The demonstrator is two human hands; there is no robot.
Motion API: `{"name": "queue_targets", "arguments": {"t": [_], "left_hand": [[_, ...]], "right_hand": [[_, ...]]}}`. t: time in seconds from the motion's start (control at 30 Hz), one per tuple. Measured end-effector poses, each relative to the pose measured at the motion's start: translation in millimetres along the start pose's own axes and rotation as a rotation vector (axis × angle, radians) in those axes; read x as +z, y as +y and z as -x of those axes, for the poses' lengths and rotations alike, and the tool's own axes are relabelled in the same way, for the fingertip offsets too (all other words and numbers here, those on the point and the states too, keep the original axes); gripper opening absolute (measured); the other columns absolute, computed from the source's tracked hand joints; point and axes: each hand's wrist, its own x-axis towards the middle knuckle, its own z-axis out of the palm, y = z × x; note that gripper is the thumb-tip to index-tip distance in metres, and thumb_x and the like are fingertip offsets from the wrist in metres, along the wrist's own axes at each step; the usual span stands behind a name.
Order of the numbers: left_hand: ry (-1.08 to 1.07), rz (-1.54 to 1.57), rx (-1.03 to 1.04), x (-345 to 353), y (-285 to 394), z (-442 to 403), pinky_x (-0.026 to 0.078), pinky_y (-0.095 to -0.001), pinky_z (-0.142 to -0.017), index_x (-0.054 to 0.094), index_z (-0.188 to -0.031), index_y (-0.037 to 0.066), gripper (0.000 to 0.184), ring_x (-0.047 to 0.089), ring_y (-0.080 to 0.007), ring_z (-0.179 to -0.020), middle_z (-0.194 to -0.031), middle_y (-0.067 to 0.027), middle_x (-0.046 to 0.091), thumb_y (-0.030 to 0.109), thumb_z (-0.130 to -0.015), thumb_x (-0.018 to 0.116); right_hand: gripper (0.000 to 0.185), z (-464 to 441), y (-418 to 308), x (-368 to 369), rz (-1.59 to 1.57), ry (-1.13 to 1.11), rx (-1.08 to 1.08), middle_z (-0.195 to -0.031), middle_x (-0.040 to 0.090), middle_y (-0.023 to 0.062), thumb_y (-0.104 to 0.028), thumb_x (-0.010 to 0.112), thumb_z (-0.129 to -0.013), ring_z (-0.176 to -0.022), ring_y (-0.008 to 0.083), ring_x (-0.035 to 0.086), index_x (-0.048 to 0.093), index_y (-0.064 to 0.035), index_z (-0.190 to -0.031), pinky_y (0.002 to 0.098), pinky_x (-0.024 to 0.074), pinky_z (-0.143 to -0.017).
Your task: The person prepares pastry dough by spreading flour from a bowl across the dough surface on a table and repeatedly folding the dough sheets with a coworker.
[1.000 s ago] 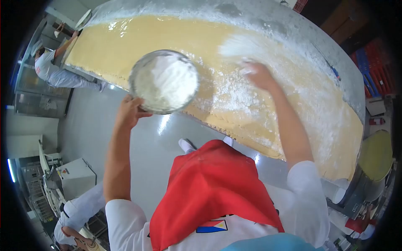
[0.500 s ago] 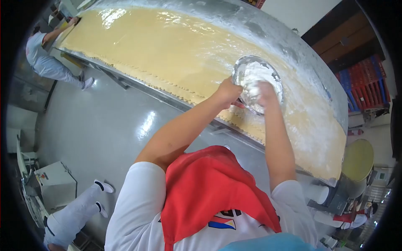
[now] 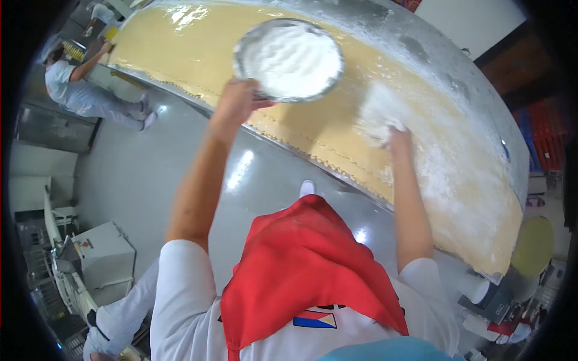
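Observation:
A round metal bowl of white powder is tilted above the long sheet of yellow dough. My left hand grips the bowl's lower left rim. To the right, my right hand is low over the dough, its fingers blurred and partly covered by a cloud of white powder. Powder coats the dough's right part. The dough's near edge is scalloped.
A person stands at the table's far left, and another person is at the lower left. Grey tabletop borders the dough. Red and blue crates stand at the right, near a white machine at left.
My left hand has carried the bowl left, away from my right hand. My right hand has left the bowl and is over the dough, with powder spraying beside it.

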Motion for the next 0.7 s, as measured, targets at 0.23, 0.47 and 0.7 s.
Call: {"name": "queue_targets", "arguments": {"t": [0.23, 0.47, 0.7], "left_hand": [[0.418, -0.152, -0.012, -146.2, 62.3, 51.5, 0.062, -0.0399, -0.063, 0.051, -0.107, -0.01, 0.026, 0.066, -0.0306, -0.075, -0.099, -0.0209, 0.061, 0.003, -0.085, 0.049], [0.333, -0.27, -0.096, -151.6, 66.4, 28.1, 0.061, -0.0409, -0.065, 0.048, -0.122, -0.005, 0.04, 0.068, -0.0302, -0.082, -0.108, -0.0209, 0.061, 0.008, -0.085, 0.054], [-0.189, -0.323, -0.081, -91.4, 59.8, -48.7, 0.061, -0.0436, -0.061, 0.045, -0.128, -0.003, 0.049, 0.067, -0.0343, -0.088, -0.115, -0.0214, 0.059, 0.007, -0.081, 0.054]], "right_hand": [[0.029, -91.8, 6.6, 30.1, -0.598, 0.139, -0.081, -0.097, 0.068, 0.0166, -0.015, 0.06, -0.087, -0.084, 0.0245, 0.065, 0.06, 0.0022, -0.11, 0.0384, 0.0529, -0.074], [0.063, -123.1, -108.3, 104.7, 0.536, -0.366, -0.604, -0.13, 0.056, 0.0242, -0.03, 0.065, -0.086, -0.125, 0.0327, 0.052, 0.045, 0.0015, -0.137, 0.0425, 0.0401, -0.106], [0.068, 80.5, -211.4, 235.7, 0.775, -0.46, -0.87, -0.147, 0.036, 0.0255, -0.03, 0.061, -0.083, -0.137, 0.0378, 0.034, 0.04, -0.014, -0.145, 0.0432, 0.0309, -0.113]]}}
